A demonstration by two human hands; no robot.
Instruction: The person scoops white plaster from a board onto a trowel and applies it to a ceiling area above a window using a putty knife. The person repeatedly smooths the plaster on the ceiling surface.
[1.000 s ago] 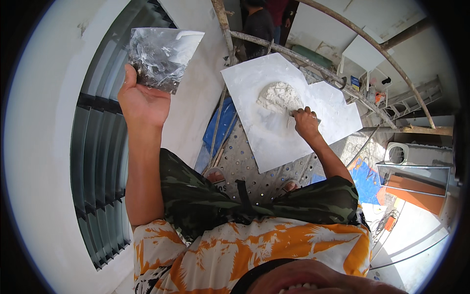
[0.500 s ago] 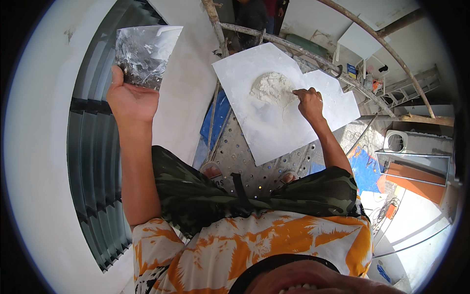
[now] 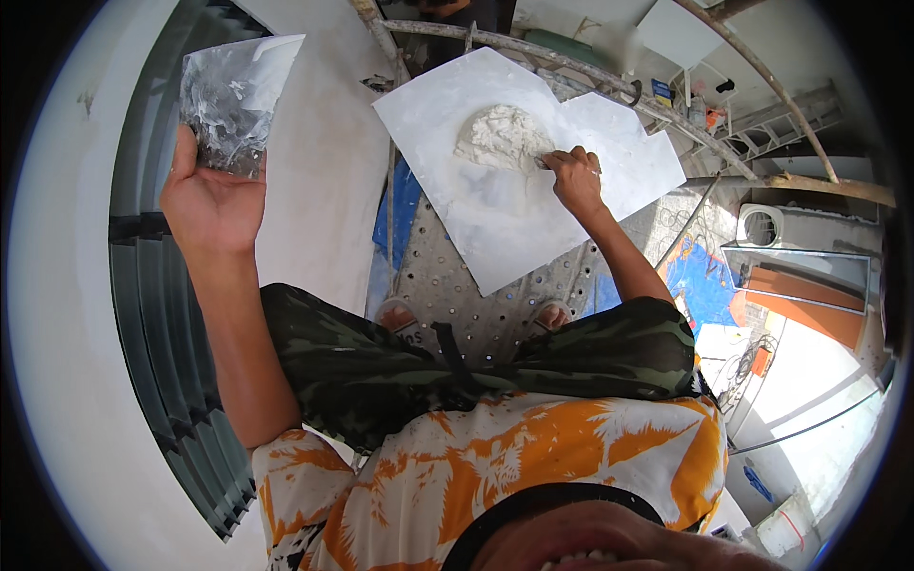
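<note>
My left hand (image 3: 215,205), raised at the left, holds up a thin, slightly bent glossy sheet (image 3: 231,95) by its lower edge, thumb along one side. White paste is smeared over the sheet's face. At the centre, a mound of white paste (image 3: 502,136) sits on a large white board (image 3: 476,233). My right hand (image 3: 577,181) is closed at the right edge of that mound. A small dark end of something shows at its fingertips; the rest is hidden by the fingers and paste.
Under the board is a perforated metal platform (image 3: 440,257), where my feet stand. Scaffold tubes (image 3: 571,67) run behind and to the right. Dark louvred slats (image 3: 157,324) in a pale wall stand close on the left. A ladder (image 3: 785,128) and a blue tarp (image 3: 700,281) lie at the right.
The view has shifted, so the board and mound appear higher and further left. My left hand still holds the sheet up; my right hand stays at the mound's right edge.
</note>
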